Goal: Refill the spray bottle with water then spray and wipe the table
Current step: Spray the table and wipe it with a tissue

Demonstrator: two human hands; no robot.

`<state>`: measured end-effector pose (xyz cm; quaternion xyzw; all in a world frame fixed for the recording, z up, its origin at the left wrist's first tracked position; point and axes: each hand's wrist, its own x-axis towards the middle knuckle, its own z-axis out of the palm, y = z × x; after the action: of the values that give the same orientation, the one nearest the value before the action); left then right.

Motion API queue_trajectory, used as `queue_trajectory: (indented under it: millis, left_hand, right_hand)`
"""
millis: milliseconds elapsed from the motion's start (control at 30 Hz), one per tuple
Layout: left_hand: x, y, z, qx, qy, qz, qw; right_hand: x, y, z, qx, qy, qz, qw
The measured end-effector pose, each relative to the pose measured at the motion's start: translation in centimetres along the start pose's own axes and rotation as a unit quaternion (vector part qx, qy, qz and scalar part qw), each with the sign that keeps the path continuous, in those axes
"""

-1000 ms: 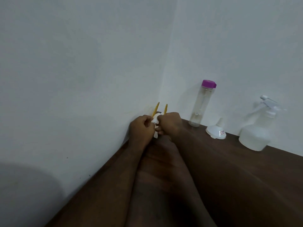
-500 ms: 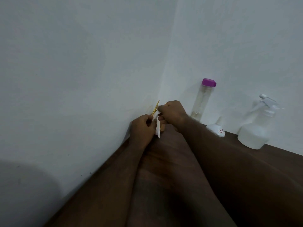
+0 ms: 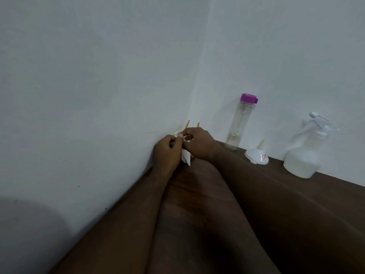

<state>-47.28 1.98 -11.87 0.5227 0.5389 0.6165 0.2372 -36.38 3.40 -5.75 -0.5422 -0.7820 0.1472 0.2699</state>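
My left hand (image 3: 167,153) and my right hand (image 3: 198,143) meet at the table's far corner and together pinch a white tissue (image 3: 186,158) that hangs down between them. Two yellow prongs of a holder (image 3: 192,124) stick up just behind the hands. To the right stand a tall clear water bottle with a purple cap (image 3: 241,123), a white funnel (image 3: 256,156) lying mouth-down, and a translucent spray bottle (image 3: 306,153) with a white trigger head, all against the wall.
The dark brown table (image 3: 296,214) is wedged into a corner of two white walls (image 3: 98,95). Both my forearms stretch across the tabletop toward the corner. The bottles and funnel line the back edge on the right.
The tissue has come out of the yellow holder and now hangs lower between my hands. My right hand rose, then came back down beside the left.
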Motion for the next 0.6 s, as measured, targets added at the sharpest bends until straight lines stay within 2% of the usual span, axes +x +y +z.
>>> queue_trajectory:
  millis: [300, 400, 467, 533, 600]
  left_hand:
    - [0.4, -0.5, 0.3, 0.045, 0.026, 0.029, 0.998]
    - [0.5, -0.6, 0.5, 0.065, 0.038, 0.034, 0.997]
    - [0.6, -0.6, 0.6, 0.073, 0.046, 0.034, 0.996]
    - [0.6, -0.7, 0.7, 0.070, 0.052, 0.036, 0.996]
    - [0.6, -0.8, 0.9, 0.068, 0.055, 0.039, 0.995]
  right_hand:
    - [-0.1, 0.9, 1.1, -0.054, 0.068, -0.024, 0.996]
    - [-0.3, 1.4, 0.7, -0.041, 0.100, 0.001, 0.994]
    - [-0.1, 2.4, 0.2, 0.018, 0.135, 0.062, 0.989]
    - [-0.4, 2.5, -0.5, 0.126, 0.169, 0.126, 0.969]
    - [-0.8, 2.6, -1.3, 0.225, 0.158, 0.181, 0.944]
